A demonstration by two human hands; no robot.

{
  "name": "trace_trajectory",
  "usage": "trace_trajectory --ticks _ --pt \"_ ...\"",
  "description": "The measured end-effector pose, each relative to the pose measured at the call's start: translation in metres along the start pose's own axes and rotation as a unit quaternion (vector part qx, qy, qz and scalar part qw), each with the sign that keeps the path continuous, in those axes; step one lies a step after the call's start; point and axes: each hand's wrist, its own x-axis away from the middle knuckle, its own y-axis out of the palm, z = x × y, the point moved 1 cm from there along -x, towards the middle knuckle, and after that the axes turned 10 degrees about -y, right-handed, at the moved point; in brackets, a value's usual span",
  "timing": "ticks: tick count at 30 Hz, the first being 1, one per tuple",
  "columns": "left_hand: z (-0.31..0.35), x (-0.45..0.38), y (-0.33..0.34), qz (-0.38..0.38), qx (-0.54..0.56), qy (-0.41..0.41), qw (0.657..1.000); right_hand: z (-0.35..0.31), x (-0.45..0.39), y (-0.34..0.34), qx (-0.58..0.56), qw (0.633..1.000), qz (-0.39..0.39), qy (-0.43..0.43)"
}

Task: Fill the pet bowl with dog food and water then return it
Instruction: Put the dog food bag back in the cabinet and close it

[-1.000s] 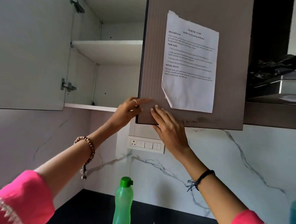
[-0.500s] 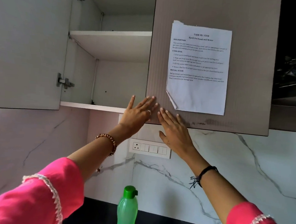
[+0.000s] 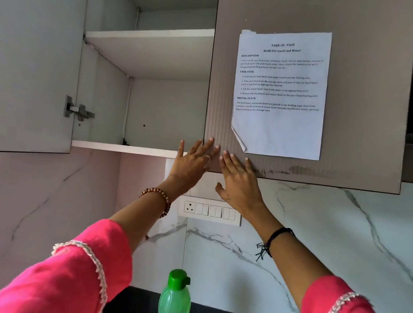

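Both arms raised; left hand (image 3: 193,161) and right hand (image 3: 239,180) flat, fingers straight, pressing cabinet door (image 3: 315,12) lower corner; no grip closed.

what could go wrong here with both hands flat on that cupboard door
The left hand lies across the brown door's inner edge beside the open compartment, so its fingers might get pinched if the door shifts. The right hand sits just below the taped sheet's curled corner and could tear it loose.
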Motion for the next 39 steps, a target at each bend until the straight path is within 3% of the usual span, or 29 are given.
trace_trajectory --ticks 5,9,12,18,23,28,30,32,34,36,38,39 --pt "0.002 0.004 -0.013 -0.032 0.049 -0.010 0.998 -0.005 -0.002 -0.012 -0.008 1.000 -0.025 0.015" --pt "-0.014 0.033 -0.030 0.041 0.068 -0.022 0.997 -0.028 -0.007 -0.020 -0.045 0.993 0.100 -0.040" --pt "-0.043 0.070 -0.042 0.093 0.098 -0.046 0.990 -0.066 -0.015 -0.029 -0.090 0.968 0.212 -0.096" --pt "-0.129 0.170 -0.080 0.167 0.076 -0.121 0.976 -0.174 -0.046 -0.076 -0.158 0.905 0.329 -0.219" --pt "-0.215 0.247 -0.137 0.220 -0.049 -0.159 0.961 -0.257 -0.078 -0.135 -0.233 0.837 0.401 -0.289" --pt "-0.272 0.301 -0.194 0.296 -0.102 -0.182 0.932 -0.327 -0.107 -0.192 -0.246 0.804 0.444 -0.310" --pt "-0.289 0.308 -0.213 0.312 -0.065 -0.211 0.924 -0.346 -0.113 -0.209 -0.258 0.791 0.468 -0.297" --pt "-0.305 0.302 -0.227 0.290 0.043 -0.237 0.926 -0.357 -0.117 -0.218 -0.248 0.785 0.488 -0.289" --pt "-0.316 0.289 -0.239 0.234 0.215 -0.263 0.911 -0.364 -0.123 -0.222 -0.209 0.786 0.499 -0.300" --pt "-0.324 0.271 -0.249 0.181 0.359 -0.285 0.870 -0.369 -0.131 -0.226 -0.171 0.791 0.496 -0.315" --pt "-0.332 0.253 -0.258 0.133 0.416 -0.292 0.851 -0.371 -0.139 -0.228 -0.147 0.799 0.487 -0.322" --pt "-0.338 0.244 -0.263 0.109 0.417 -0.280 0.858 -0.372 -0.142 -0.229 -0.134 0.804 0.481 -0.324"
